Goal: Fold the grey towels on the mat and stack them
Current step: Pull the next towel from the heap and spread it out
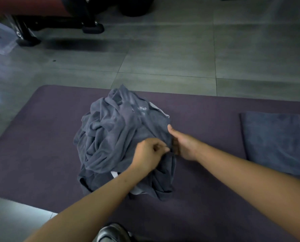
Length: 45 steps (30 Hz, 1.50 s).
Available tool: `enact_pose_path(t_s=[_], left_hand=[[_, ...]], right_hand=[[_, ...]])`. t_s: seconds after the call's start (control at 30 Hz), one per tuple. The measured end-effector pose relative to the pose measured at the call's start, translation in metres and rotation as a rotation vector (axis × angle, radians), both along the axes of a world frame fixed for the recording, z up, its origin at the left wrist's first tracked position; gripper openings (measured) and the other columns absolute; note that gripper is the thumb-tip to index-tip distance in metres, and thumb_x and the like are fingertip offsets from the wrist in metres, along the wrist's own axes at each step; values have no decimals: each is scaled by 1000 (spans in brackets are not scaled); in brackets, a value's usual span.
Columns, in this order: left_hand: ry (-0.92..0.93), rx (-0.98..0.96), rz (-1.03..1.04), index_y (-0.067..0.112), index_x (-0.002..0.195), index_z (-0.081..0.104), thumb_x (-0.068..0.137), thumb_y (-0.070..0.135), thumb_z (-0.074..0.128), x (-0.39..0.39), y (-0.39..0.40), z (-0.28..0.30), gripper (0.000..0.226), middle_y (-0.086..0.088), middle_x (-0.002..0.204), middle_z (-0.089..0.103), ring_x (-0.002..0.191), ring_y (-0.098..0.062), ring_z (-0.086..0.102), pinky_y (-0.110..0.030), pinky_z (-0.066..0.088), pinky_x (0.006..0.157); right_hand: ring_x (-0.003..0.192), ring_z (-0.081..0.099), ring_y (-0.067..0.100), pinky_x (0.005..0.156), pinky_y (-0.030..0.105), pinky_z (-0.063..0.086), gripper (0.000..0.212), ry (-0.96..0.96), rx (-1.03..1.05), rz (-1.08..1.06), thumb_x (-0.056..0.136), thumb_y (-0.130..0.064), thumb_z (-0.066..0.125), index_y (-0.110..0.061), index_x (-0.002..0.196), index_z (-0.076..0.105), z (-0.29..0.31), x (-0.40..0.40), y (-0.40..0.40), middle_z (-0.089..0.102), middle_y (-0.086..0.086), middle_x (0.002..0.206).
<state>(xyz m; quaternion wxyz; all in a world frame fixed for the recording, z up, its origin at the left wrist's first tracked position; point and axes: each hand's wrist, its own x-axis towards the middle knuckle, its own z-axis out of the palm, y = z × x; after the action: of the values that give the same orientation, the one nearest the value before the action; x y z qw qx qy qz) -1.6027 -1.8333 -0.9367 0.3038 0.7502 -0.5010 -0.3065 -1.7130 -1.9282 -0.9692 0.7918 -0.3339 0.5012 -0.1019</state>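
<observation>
Gripping one edge in the towel pile (121, 137) with left hand (148, 154) and right hand (182, 145), both pinched shut, to free one; folded towel (275, 142) waiting alongside on mat (40, 145).

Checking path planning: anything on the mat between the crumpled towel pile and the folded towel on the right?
Nothing visible. Bare mat lies between the towel pile and the folded towel. Both hands, left hand and right hand, already grip the pile.

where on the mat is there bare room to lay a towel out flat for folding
Bare mat lies between the towel pile and the folded towel, and left of the pile. The middle is crowded: left hand and right hand both grip the pile there.
</observation>
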Motion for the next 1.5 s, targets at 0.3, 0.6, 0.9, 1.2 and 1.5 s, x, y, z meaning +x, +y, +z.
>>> enact_pose_path(t_s=[0.3, 0.6, 0.9, 1.2, 1.5], left_hand=[[-524, -13, 64, 16, 139, 41, 91, 54, 44, 8, -25, -1, 61, -13, 142, 37, 132, -30, 33, -44, 26, 106], [211, 456, -242, 6, 80, 69, 83, 46, 66, -41, -60, 1, 40, -6, 79, 71, 76, -19, 66, -30, 50, 72], [979, 62, 190, 13, 113, 61, 99, 26, 46, -106, -133, 60, 24, -8, 100, 68, 93, -22, 65, -36, 51, 88], [1109, -101, 60, 9, 83, 68, 88, 22, 66, -142, -151, 175, 13, 0, 70, 70, 70, -12, 67, -22, 56, 70], [1101, -411, 75, 13, 109, 69, 90, 23, 63, -145, -124, 329, 22, -4, 90, 71, 66, -9, 70, -20, 55, 59]], right_hand=[[77, 68, 13, 55, 25, 57, 17, -129, -122, -420, 100, -25, 41, -19, 106, 56, 25, -66, -23, 66, 1, 95], [97, 63, 14, 76, 24, 54, 28, 41, -273, -495, 98, -26, 43, -17, 123, 54, 26, -158, -18, 65, 3, 112], [102, 62, 19, 95, 35, 48, 18, 258, -566, -730, 96, -31, 49, -21, 103, 62, 93, -232, -83, 67, 4, 107], [83, 62, 9, 67, 25, 49, 18, 124, -706, -854, 97, -33, 46, -23, 109, 56, 193, -254, -96, 65, -3, 92], [81, 63, 15, 69, 27, 51, 24, -62, -744, -879, 98, -34, 44, -15, 101, 60, 344, -242, -72, 64, 3, 84]])
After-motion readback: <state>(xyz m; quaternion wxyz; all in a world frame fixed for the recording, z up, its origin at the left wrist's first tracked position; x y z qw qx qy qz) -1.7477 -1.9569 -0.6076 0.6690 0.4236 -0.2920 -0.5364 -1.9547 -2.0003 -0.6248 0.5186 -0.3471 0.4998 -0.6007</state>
